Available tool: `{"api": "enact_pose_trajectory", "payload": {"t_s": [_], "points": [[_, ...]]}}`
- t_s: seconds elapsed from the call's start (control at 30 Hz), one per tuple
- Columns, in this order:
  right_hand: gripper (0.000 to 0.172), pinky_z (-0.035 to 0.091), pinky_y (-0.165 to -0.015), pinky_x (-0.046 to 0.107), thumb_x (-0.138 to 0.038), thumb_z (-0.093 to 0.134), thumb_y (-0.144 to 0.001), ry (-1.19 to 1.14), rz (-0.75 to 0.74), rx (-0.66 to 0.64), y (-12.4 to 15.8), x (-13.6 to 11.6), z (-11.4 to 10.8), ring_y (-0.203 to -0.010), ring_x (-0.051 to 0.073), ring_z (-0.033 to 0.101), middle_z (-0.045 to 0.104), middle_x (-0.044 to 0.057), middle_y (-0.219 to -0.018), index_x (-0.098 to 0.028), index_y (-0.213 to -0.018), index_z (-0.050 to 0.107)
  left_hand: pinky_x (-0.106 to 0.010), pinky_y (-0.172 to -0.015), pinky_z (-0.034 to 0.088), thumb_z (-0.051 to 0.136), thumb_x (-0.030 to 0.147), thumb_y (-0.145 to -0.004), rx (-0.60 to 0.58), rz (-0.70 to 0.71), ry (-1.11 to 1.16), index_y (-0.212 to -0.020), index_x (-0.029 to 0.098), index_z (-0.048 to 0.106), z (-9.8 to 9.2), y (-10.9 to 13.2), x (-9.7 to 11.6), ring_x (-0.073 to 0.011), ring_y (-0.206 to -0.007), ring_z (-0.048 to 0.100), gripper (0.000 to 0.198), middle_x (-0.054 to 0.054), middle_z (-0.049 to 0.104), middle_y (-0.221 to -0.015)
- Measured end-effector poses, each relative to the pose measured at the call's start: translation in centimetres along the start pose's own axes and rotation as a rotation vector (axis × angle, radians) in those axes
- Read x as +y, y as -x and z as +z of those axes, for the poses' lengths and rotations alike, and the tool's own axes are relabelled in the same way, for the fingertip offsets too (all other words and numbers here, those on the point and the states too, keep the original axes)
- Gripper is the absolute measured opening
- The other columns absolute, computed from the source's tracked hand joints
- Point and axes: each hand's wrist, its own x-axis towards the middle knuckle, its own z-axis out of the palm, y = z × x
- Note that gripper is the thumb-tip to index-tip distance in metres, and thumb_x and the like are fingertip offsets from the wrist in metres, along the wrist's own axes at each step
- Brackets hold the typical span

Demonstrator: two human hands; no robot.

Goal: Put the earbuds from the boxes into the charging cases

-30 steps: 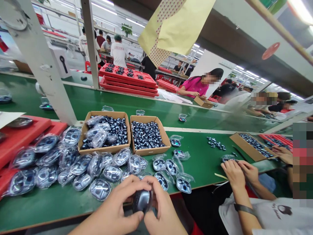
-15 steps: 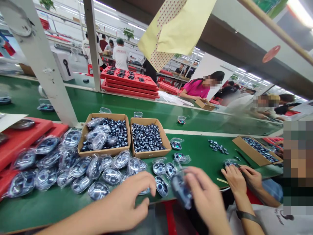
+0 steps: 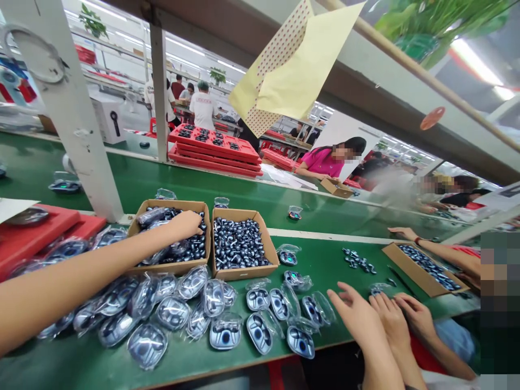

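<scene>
My left hand (image 3: 182,226) rests in a cardboard box (image 3: 174,205) of dark pieces, while my right hand (image 3: 353,317) is spread open above a green bench (image 3: 325,319).

My left fingers curl down over the box's contents, but I cannot tell whether they pinch anything. The glossy, pebble-shaped dark pieces (image 3: 195,244) lie heaped with crinkly clear bags there, and a second cardboard box (image 3: 244,273) of them sits just beside it. My empty right fingers fan out near bagged oval cases (image 3: 260,333), their thin plastic shining, with more spread under my left arm. A co-worker's hand (image 3: 392,319) lies just beside my right hand.
</scene>
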Motion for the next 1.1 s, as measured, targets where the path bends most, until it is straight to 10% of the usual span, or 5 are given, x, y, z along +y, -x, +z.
{"api": "enact_pose_trajectory", "payload": {"t_s": [0.2,0.47,0.8,1.0,1.1], "points": [[0.032,0.042,-0.081,0.028,-0.024,0.04,-0.082,-0.044,-0.577,-0.402,-0.1,-13.9,1.4,-0.092,0.017,0.058,0.063,0.007,-0.103,-0.018,-0.108,0.056,-0.03,-0.072,0.044,0.054,0.017,-0.063,-0.016,0.007,0.004,-0.076,0.016,0.066,0.0,-0.8,-0.8,-0.0246,-0.077,0.062,0.018,-0.011,0.068,-0.081],[0.025,0.044,-0.081,0.039,-0.03,0.052,-0.082,0.012,-0.601,-0.601,-1.4,-24.7,11.3,-0.094,0.018,0.055,0.057,0.006,-0.104,-0.013,-0.101,0.055,-0.022,-0.065,0.042,0.045,0.023,-0.072,0.126,0.018,0.115,-0.098,0.02,0.06,-3.5,3.5,-1.6,-0.0159,-0.072,0.06,0.03,0.0,0.066,-0.076],[0.02,0.048,-0.068,0.031,-0.027,0.05,-0.083,-0.345,-0.423,-0.661,-4.0,-23.0,9.9,-0.076,0.014,0.058,0.06,0.004,-0.088,-0.011,-0.093,0.057,-0.029,-0.072,0.047,0.056,0.03,-0.071,0.408,-0.051,0.899,-0.091,0.017,0.06,-5.5,13.0,1.6,-0.0153,-0.077,0.057,0.024,-0.003,0.064,-0.086],[0.026,0.045,-0.058,0.019,-0.028,0.047,-0.081,-0.86,-0.255,-0.594,1.2,-17.1,2.8,-0.065,0.008,0.055,0.059,0.001,-0.079,-0.017,-0.104,0.051,-0.019,-0.052,0.045,0.066,0.031,-0.066,0.069,-0.106,1.718,-0.09,0.018,0.061,-2.1,16.6,5.7,-0.0081,-0.057,0.051,0.028,0.0,0.06,-0.069],[0.025,0.042,-0.051,0.014,-0.03,0.066,-0.068,-1.577,0.058,-0.727,7.1,-14.4,1.3,-0.057,0.005,0.05,0.056,-0.003,-0.068,-0.02,-0.089,0.057,-0.014,-0.053,0.043,0.072,0.033,-0.061,-0.196,-0.197,2.113,-0.089,0.018,0.063,-0.2,17.4,8.7,-0.006,-0.059,0.052,0.033,0.0,0.06,-0.069]]}}
